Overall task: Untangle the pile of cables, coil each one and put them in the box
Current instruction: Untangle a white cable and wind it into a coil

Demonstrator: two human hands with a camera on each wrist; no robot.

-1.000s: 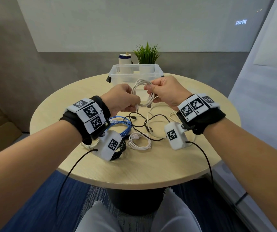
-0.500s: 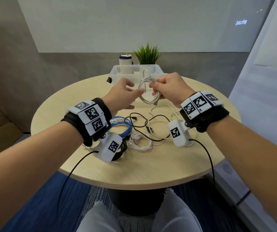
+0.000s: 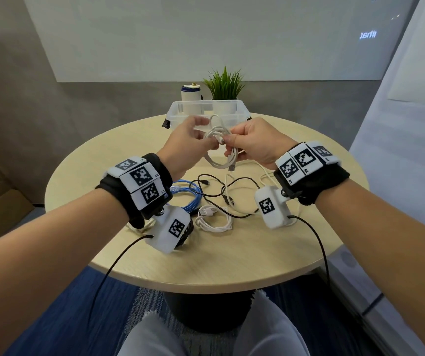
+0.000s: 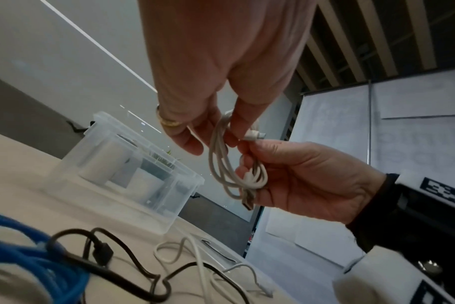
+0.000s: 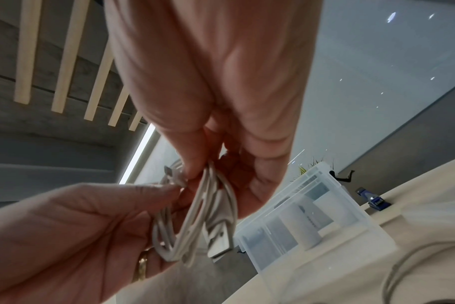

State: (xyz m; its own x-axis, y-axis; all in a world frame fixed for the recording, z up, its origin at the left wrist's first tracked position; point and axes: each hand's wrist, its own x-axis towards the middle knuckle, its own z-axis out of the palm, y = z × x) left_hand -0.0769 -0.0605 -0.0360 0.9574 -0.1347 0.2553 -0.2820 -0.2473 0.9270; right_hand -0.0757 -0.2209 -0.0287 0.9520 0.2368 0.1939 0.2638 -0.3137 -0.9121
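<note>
Both hands hold a coiled white cable [image 3: 215, 163] [image 4: 216, 164] [image 5: 195, 216] in the air above the round table [image 3: 206, 263], just in front of the clear plastic box [image 3: 178, 109] [image 4: 169, 185] [image 5: 351, 216]. My right hand [image 3: 232, 147] [image 5: 208, 185] grips the loops, and the USB plug hangs below it. My left hand [image 3: 206, 141] [image 4: 229, 133] pinches the cable's small plug end at the top of the coil. A blue coil [image 3: 188, 199], a loose black cable [image 3: 214, 199], a small white coil [image 3: 214, 219] and a loose white cable [image 3: 252, 165] lie on the table below.
A potted plant [image 3: 224, 83] and a white bottle [image 3: 191, 92] stand behind the box at the table's far edge. The box holds no cable that I can see. A blue clip [image 5: 374, 200] lies beside the box. Bare tabletop runs along the near edge.
The left hand let go of the coil, opened beside it, then came back and now pinches the small plug end. The coil is lifted a little toward the box.
</note>
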